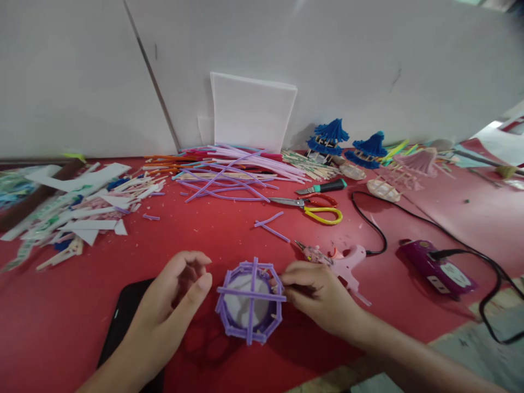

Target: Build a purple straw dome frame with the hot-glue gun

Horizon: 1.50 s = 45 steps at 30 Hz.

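Note:
A small octagonal frame of purple straws (250,301) with a white base sits on the red table (196,229), two straws crossed over its top. My right hand (317,292) is at its right side, fingers pinched against the end of the crossing straw. My left hand (176,297) hovers just left of the frame, fingers curled loosely apart, holding nothing, thumb stretched toward it.
A pink glue gun (341,262) lies right behind my right hand, its black cord running to a purple power strip (438,268). Yellow-handled scissors (315,208), a utility knife (323,187), a pile of coloured straws (229,169), white scraps (77,213), a black phone (123,322), blue-roofed models (347,143).

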Tool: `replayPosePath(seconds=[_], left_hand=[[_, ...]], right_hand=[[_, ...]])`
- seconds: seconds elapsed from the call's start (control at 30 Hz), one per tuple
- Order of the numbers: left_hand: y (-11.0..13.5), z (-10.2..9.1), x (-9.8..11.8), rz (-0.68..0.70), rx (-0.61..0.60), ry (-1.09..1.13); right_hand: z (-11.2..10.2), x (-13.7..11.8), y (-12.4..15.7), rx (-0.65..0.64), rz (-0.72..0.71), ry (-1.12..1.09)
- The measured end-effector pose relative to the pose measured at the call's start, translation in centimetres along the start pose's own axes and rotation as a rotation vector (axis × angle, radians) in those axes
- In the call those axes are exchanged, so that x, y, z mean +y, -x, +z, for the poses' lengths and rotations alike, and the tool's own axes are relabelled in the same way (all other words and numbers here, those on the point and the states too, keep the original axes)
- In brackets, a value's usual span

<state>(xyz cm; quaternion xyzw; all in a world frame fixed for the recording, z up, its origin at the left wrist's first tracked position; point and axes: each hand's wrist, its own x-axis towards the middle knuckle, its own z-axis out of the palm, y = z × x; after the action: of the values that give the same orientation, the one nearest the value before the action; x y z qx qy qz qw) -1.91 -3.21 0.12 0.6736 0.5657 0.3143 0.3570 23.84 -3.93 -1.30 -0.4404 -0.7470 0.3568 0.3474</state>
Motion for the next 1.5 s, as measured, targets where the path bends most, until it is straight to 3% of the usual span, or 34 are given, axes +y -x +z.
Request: replayPosePath(seconds=[0.07, 0.17, 0.3, 0.53, 0.7, 0.8, 0.93, 1.5], left_hand=[[0.4, -0.1, 0.4, 0.225, 0.116, -0.199], [1.2, 0.1, 1.3, 0.538, 0.190, -0.389], [2.1, 0.7, 2.1, 0.737, 0.155, -0.498], [2.0, 2.0, 3.1, 0.706, 0.128, -0.584], [1.5, 2.8, 4.3, 0.725, 0.063, -0.641], [1.0, 2.9, 5.0, 0.730, 0.038, -0.674], [0.5, 2.9, 5.5, 0.743, 0.013, -0.733], [0.2, 3.4, 4.4, 0.820, 0.066, -0.668]], right_hand=[[0.6, -0.3, 0.2, 0.019, 0.016, 0.000], [1.5, -0.8, 0.6, 0.041, 0.066, -0.027], [2.5, -1.1, 1.1, 0.084, 0.095, -0.061], [2.5, -1.1, 2.1, 0.132, -0.009, 0.125], [1.1, -0.7, 2.0, 0.291, -0.300, 0.327], [0.1, -0.7, 1.3, 0.234, -0.414, 0.445], [-0.5, -0.7, 0.3, 0.148, -0.446, 0.449], [0.3, -0.5, 0.2, 0.186, -0.392, 0.351]])
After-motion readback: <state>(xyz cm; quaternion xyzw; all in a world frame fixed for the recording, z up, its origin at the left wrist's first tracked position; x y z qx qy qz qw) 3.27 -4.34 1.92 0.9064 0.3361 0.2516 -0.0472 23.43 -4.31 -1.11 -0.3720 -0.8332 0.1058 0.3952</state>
